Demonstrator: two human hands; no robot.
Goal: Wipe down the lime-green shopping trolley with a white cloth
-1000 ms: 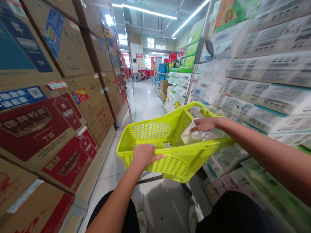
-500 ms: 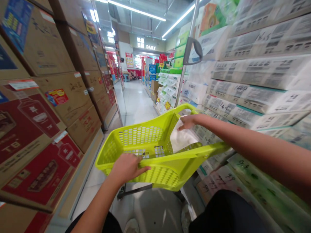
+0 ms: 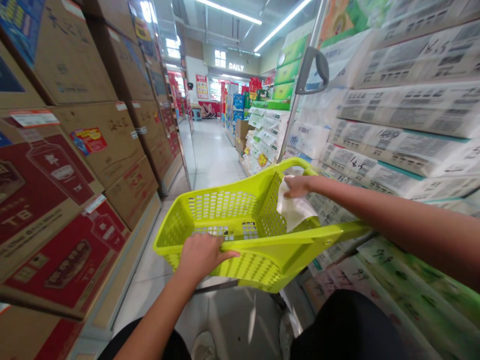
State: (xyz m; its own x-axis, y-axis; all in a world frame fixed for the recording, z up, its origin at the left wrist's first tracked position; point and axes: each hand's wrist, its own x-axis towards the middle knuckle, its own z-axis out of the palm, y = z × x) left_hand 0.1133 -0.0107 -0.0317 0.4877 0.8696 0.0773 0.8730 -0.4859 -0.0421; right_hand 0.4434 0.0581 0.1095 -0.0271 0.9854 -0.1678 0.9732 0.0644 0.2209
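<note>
A lime-green plastic shopping basket (image 3: pixel 225 205) on a wheeled frame stands tilted in front of me in a shop aisle. My left hand (image 3: pixel 200 254) is wrapped over its near rim. My right hand (image 3: pixel 298 186) reaches over the basket's right wall and pinches a white cloth (image 3: pixel 293 209), which hangs down against the inside of that wall. The basket's grey pull handle (image 3: pixel 314 70) sticks up behind it on a metal pole.
Stacked brown and red cardboard cartons (image 3: pixel 63 165) line the left side. Packs of tissue paper (image 3: pixel 397 135) fill the shelves on the right, close to my right arm. The tiled aisle (image 3: pixel 213 155) runs ahead toward a sign reading DAILY (image 3: pixel 236 66). My dark-clad knees (image 3: pixel 348 325) are below.
My right hand has drawn the white cloth up and bunched it, so it now hangs smaller against the basket's right wall. My left hand has kept its grip on the rim.
</note>
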